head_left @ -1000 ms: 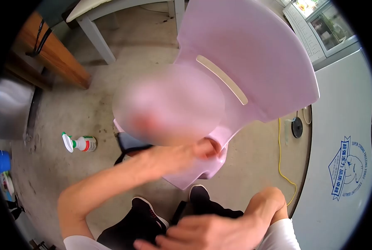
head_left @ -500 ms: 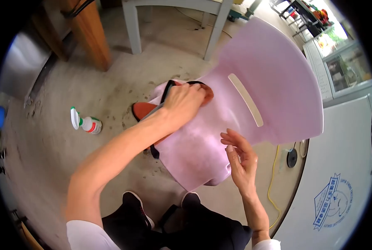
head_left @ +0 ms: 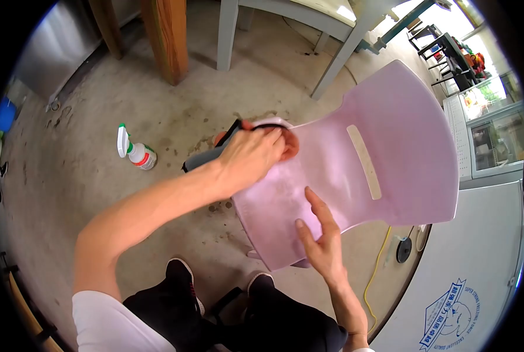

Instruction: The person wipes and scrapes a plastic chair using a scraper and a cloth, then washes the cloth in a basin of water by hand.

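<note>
Bright daylight enters at the upper right, where the doorway washes out to white. Soft glare lies on the seat of the pink chair [head_left: 326,158], and faint shadows fall on the floor [head_left: 97,193]. A wide, round lens bends the edges, and the corners are black. The left hand [head_left: 251,157] looks slightly blurred; the spray bottle [head_left: 140,154] is fairly sharp.

Right hand [head_left: 324,249] farther forward, now at pink seat [head_left: 273,202]

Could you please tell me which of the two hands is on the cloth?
The left hand; it bears on the red and grey cloth at the pink chair, whereas the right hand is open, without cloth.
</note>
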{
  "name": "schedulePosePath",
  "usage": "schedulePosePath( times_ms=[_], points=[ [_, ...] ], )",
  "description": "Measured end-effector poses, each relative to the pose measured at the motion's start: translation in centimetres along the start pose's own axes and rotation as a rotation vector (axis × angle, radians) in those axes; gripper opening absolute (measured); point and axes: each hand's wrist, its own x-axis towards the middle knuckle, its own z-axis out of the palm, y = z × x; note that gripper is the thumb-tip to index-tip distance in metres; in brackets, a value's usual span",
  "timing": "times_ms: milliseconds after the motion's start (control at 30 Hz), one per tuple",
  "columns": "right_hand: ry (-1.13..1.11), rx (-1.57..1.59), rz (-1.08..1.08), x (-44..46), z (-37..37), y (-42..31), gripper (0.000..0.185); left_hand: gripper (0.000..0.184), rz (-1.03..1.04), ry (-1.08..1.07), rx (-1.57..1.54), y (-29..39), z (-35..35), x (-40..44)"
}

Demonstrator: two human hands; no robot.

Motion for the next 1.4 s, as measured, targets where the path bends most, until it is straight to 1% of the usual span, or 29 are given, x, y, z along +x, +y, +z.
schedulePosePath(
  times_ms=[67,100,133,167,200,233,267,300,367,433,500,533,567,633,667,700,767,833,900,967,1000,1033,1100,1133,1200,1233,1300,1333,1400],
  points=[
    [-0.020,-0.176,-0.148,0.5,1.2,0.6,0.060,0.027,-0.003,0.042,0.067,1.3,-1.5,-2.6],
    [-0.011,-0.168,-0.145,0.6,1.8,0.9,0.060,0.027,-0.008,0.079,0.126,1.7,-1.9,-3.4],
    [-0.034,-0.264,-0.207,0.7,2.5,1.3,0.064,0.031,-0.019,0.047,0.098,1.5,-1.9,-3.6],
    [-0.061,-0.361,-0.272,0.8,3.2,1.6,0.068,0.031,-0.016,0.040,0.099,1.3,-1.8,-3.0],
    [-0.039,-0.468,-0.341,0.8,3.8,1.8,0.070,0.033,-0.041,-0.004,0.117,0.9,-1.7,-1.7],
    [-0.045,-0.465,-0.340,0.7,4.1,1.6,0.070,0.034,-0.069,-0.047,0.132,0.5,-1.5,-0.5],
    [-0.048,-0.493,-0.320,0.6,4.1,1.2,0.071,0.032,-0.085,0.046,0.122,-0.3,-0.4,0.7],
    [-0.047,-0.526,-0.302,0.6,4.0,1.0,0.071,0.032,-0.089,0.050,0.119,-0.8,-0.2,1.0],
    [-0.074,-0.528,-0.310,0.5,3.7,1.2,0.072,0.017,-0.101,0.087,0.100,-1.4,0.4,1.4],
    [-0.076,-0.508,-0.308,0.5,3.6,1.3,0.072,0.019,-0.053,0.117,0.155,0.2,-0.9,-1.2],
    [-0.085,-0.543,-0.295,0.6,3.7,1.2,0.072,0.038,0.000,0.012,0.351,0.9,-1.4,-3.7],
    [-0.079,-0.530,-0.285,0.5,3.9,1.1,0.072,0.040,0.000,0.067,0.288,0.4,-1.4,-3.4],
    [-0.080,-0.548,-0.278,0.5,4.0,0.9,0.072,0.040,0.006,0.059,0.286,0.1,-1.2,-2.8],
    [-0.090,-0.574,-0.275,0.4,3.9,0.9,0.072,0.041,-0.098,-0.126,0.340,0.3,-1.4,-0.8],
    [-0.087,-0.571,-0.277,0.4,3.9,1.0,0.073,0.041,-0.085,-0.051,0.303,-0.3,-1.0,0.0],
    [-0.082,-0.571,-0.281,0.5,4.0,0.9,0.073,0.041,-0.089,-0.046,0.305,-0.2,-1.2,0.1],
    [-0.095,-0.566,-0.283,0.4,3.9,1.0,0.073,0.041,-0.034,-0.130,0.403,0.2,-1.7,0.0],
    [-0.082,-0.554,-0.274,0.5,3.8,1.0,0.073,0.041,0.062,-0.035,0.448,1.6,-1.6,-2.4],
    [-0.087,-0.567,-0.270,0.4,3.9,0.8,0.072,0.041,0.102,-0.037,0.432,1.9,-1.3,-3.2],
    [-0.079,-0.564,-0.269,0.5,4.0,0.7,0.072,0.038,0.013,-0.055,0.249,0.9,-1.4,-2.0],
    [-0.082,-0.574,-0.276,0.5,3.9,0.7,0.072,0.033,-0.001,-0.035,0.309,0.1,-1.4,-0.8],
    [-0.088,-0.578,-0.275,0.4,4.0,0.8,0.072,0.030,-0.067,-0.002,0.279,-0.8,-1.2,0.8],
    [-0.086,-0.577,-0.279,0.5,3.9,0.8,0.072,0.034,-0.182,-0.058,0.245,-1.9,0.2,2.3],
    [-0.087,-0.587,-0.284,0.4,3.7,0.9,0.072,0.034,-0.186,-0.048,0.242,-1.5,-0.1,1.9],
    [-0.077,-0.532,-0.277,0.4,3.8,1.0,0.072,0.037,-0.035,-0.049,0.386,-0.1,-1.0,-0.7],
    [-0.071,-0.521,-0.275,0.5,3.7,1.0,0.072,0.040,-0.010,-0.028,0.376,0.5,-1.1,-1.9],
    [-0.082,-0.545,-0.270,0.5,3.8,0.9,0.072,0.033,-0.041,-0.034,0.277,-0.4,-1.4,-2.0],
    [-0.086,-0.542,-0.270,0.6,3.9,0.9,0.072,0.033,-0.045,-0.037,0.277,-1.1,-1.5,-1.1],
    [-0.084,-0.560,-0.266,0.5,3.8,0.8,0.071,0.027,-0.197,-0.101,0.183,-2.3,-1.4,0.8]
  ],
)
